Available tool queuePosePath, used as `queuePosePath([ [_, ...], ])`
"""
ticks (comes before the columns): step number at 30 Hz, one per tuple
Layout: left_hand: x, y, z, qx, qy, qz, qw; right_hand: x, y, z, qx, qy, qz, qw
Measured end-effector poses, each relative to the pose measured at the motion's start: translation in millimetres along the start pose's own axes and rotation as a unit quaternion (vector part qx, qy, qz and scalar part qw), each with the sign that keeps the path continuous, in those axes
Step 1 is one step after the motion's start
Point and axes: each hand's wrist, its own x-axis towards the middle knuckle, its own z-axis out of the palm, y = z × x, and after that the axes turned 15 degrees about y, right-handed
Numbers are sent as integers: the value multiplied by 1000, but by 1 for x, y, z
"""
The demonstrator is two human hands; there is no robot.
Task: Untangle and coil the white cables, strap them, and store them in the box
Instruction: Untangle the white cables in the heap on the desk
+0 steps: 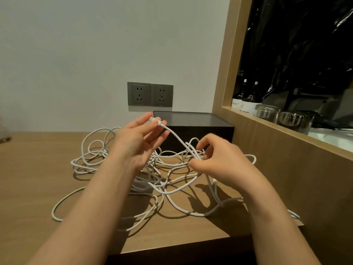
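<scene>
Head: left hand (138,139), right hand (221,159) pinch cables (176,136).

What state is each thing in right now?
white cables: tangled on the table, none coiled or strapped.
box: behind the tangle; open or lidded unclear.
left hand: pinches a connector end.
right hand: grips tangled strands.
wall sockets: nothing plugged in.

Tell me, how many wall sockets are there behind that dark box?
2, side by side on the wall just above the box: the left socket and the right socket. None looks hidden.
</scene>
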Motion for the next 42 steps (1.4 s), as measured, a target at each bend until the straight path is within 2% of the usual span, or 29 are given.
queuePosePath([
  [1,0,-1,2,-27,3,-17,999,-1,0,0,-30,89,-44,995],
  [3,-3,0,7,-87,-9,-38,995,-2,0,0,-53,309,-153,937],
  [4,-5,2,9,-110,-19,-36,993,-3,-2,0,-52,371,-179,910],
  [5,-5,3,12,-122,-26,-25,992,-3,-2,1,-51,388,-180,902],
  [6,-6,4,13,-119,-29,-6,992,-3,-2,2,-48,370,-156,915],
  [8,-5,2,13,-59,-30,45,997,-1,1,1,-2,274,-62,960],
  [10,-2,-1,8,52,-54,97,992,0,4,-6,136,212,37,967],
  [11,-2,-3,5,115,-82,123,982,0,4,-10,225,198,87,950],
  [12,-1,-3,2,187,-118,154,963,0,4,-14,306,193,127,923],
  [13,-1,-3,-1,272,-160,191,930,0,6,-17,366,198,158,895],
  [15,-3,-5,-5,450,-253,228,825,1,9,-20,443,221,207,844],
  [17,-3,-12,-7,579,-299,226,724,2,10,-24,497,251,232,797],
  [19,6,-19,-11,650,-258,287,654,3,11,-28,541,286,233,756],
  [21,18,-19,-17,686,-184,351,610,4,14,-34,556,316,224,735],
  [22,22,-17,-20,692,-159,365,602,4,15,-37,548,323,218,740],
  [23,25,-15,-21,695,-145,368,601,4,16,-38,521,324,211,761],
  [24,26,-14,-21,692,-137,370,605,4,18,-38,458,322,201,804],
  [26,23,-15,-18,681,-127,383,611,5,25,-32,204,290,152,923],
  [27,22,-18,-15,679,-122,393,608,5,28,-26,71,254,111,958],
  [28,20,-20,-13,684,-118,402,598,5,29,-20,-18,210,77,975],
  [30,19,-24,-9,703,-99,422,564,5,26,-9,-73,133,46,987],
  [33,20,-25,-7,729,-80,422,532,5,18,-4,-6,79,42,996],
  [35,20,-27,-6,738,-82,415,526,6,17,-2,-1,52,47,998],
  [38,18,-30,-4,738,-96,423,517,7,19,4,-74,12,27,997],
  [42,14,-32,1,720,-136,440,518,3,16,5,-37,-66,13,997],
])
